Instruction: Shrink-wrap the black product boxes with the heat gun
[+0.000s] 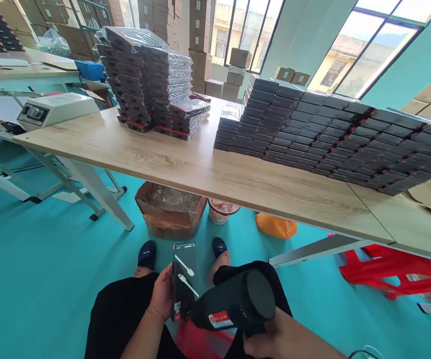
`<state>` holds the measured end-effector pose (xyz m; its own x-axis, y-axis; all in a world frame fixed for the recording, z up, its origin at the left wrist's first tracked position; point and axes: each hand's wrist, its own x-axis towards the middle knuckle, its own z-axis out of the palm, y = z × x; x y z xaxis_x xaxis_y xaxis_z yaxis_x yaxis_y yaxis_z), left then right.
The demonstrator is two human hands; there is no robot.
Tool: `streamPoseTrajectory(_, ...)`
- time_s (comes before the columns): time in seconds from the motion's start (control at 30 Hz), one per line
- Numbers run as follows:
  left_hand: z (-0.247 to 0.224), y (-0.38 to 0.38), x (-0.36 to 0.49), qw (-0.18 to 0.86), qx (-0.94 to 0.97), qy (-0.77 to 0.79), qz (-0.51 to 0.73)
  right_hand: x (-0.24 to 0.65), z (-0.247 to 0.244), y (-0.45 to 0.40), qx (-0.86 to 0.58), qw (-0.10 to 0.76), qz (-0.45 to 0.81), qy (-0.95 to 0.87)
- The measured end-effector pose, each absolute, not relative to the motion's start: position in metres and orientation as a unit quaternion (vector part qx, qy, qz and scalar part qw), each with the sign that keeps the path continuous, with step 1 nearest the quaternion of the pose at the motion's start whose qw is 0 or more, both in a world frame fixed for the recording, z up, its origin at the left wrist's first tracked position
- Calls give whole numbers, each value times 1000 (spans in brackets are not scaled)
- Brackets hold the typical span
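My left hand (162, 294) is closed on the left edge of a flat black cable box (186, 279), held upright above my lap. White cable plugs are printed on its front. My right hand (265, 339) grips the handle of a black hair dryer (233, 299) with a red-and-white label. The narrow end of the dryer points left at the lower right part of the box and covers some of it there. From this view I cannot tell whether the two touch. My right fingers are partly hidden behind the dryer's body.
Ahead, a wooden table (185, 169) carries stacks of film-wrapped boxes (136, 80) on the left and a long wall of black boxes (323, 129) on the right. Below stand an open carton (170, 217), a bin (220, 214), an orange bag (277, 227) and a red stool (398, 271).
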<state>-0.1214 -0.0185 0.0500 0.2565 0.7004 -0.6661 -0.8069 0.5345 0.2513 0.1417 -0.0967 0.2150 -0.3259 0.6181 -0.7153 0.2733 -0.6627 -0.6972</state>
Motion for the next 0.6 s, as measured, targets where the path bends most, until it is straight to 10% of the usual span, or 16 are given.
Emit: streamPoseTrajectory(0.6, 5, -5, -142, 716, -120, 373, 578, 131, 212, -99, -554, 287, 719, -307)
